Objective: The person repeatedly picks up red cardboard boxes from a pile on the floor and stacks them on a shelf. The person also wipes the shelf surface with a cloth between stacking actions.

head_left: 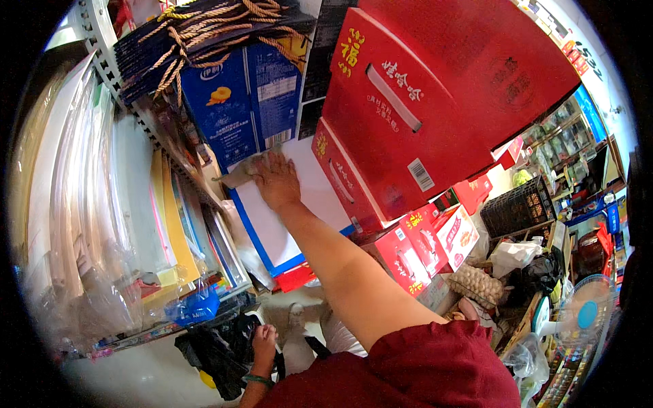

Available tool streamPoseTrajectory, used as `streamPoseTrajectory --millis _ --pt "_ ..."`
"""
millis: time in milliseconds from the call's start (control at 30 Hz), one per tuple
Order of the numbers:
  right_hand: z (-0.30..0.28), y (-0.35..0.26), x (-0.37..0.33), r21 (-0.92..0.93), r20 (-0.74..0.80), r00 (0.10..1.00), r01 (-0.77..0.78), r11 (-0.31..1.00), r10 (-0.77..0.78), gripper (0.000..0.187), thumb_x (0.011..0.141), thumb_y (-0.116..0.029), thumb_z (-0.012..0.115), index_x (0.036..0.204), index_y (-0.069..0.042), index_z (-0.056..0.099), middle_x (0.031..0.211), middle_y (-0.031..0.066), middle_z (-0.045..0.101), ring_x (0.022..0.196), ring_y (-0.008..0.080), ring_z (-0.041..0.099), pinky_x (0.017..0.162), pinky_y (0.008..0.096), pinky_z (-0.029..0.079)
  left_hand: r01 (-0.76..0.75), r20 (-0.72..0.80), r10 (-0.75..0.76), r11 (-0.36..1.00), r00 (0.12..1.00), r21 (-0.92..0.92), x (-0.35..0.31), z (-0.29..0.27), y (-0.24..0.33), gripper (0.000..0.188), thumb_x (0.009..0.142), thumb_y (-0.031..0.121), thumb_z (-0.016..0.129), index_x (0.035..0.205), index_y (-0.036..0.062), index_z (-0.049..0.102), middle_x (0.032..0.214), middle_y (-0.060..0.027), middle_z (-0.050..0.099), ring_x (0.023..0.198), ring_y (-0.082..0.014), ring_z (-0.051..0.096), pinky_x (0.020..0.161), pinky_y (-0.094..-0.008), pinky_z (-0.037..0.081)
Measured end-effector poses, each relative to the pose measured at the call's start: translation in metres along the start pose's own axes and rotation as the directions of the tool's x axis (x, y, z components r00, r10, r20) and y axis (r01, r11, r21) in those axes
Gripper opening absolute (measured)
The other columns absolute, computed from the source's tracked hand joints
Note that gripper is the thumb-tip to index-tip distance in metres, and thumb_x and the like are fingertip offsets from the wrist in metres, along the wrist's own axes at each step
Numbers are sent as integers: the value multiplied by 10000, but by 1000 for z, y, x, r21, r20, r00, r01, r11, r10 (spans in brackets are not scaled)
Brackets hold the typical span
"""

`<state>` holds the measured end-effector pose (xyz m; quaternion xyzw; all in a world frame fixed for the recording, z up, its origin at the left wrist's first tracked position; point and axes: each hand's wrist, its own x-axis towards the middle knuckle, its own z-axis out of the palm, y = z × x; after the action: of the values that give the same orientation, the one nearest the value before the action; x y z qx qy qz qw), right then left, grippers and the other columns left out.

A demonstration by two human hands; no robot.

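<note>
My right hand [277, 180] reaches forward and presses a greyish cloth [239, 173] against a flat white panel with a blue edge [309, 238]. Part of the cloth sticks out to the left of the fingers; the rest is under the palm. The panel's far end meets upright blue cartons [238, 102], and its right side runs beside a red carton [340, 177]. Low down near my body, my left hand [264, 342] is closed, with a green band at the wrist. It is next to a black plastic bag [218, 350]; what its fingers hold, if anything, is hidden.
Left stands a rack of plastic-wrapped paper sheets [75, 183] with a metal upright [102, 54]. Dark bags with rope handles [204, 34] lie above the blue cartons. A big red box [435, 88] rises at right, near a black crate [518, 207] and a fan [586, 314].
</note>
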<state>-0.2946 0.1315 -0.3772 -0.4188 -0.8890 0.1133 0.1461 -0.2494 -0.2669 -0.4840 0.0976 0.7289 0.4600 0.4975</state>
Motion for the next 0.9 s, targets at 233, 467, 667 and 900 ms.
streamPoseTrajectory --millis 233,467,667,900 --pt "-2 -27 -85 166 -19 955 295 941 -296 405 873 -262 501 1263 -150 501 1399 120 381 1337 285 279 1082 475 240 -90 109 87 996 990 23 11 15 13 204 908 258 550 948 62 514 890 -25 596 781 -117 579 613 -269 428" --pt "-19 -21 -168 138 0 926 374 917 -378 424 872 -226 506 1283 -125 479 1364 125 424 1283 290 370 1070 422 279 -147 78 145 989 986 21 14 18 53 174 908 205 553 994 54 549 848 -28 598 731 -119 568 610 -266 451" --pt "-41 5 -212 55 59 936 345 937 -348 449 855 -151 461 1304 -124 460 1366 110 435 1302 259 361 1078 388 286 -200 103 188 973 977 113 12 22 70 218 917 261 543 969 50 557 826 -20 587 740 -116 571 608 -271 445" --pt "-50 76 -271 407 89 960 -277 870 264 416 857 -127 531 1271 -109 506 1272 164 520 1167 308 507 969 340 410 -260 263 242 965 934 38 15 29 85 187 924 245 536 967 65 563 895 -19 610 764 -99 565 617 -258 432"
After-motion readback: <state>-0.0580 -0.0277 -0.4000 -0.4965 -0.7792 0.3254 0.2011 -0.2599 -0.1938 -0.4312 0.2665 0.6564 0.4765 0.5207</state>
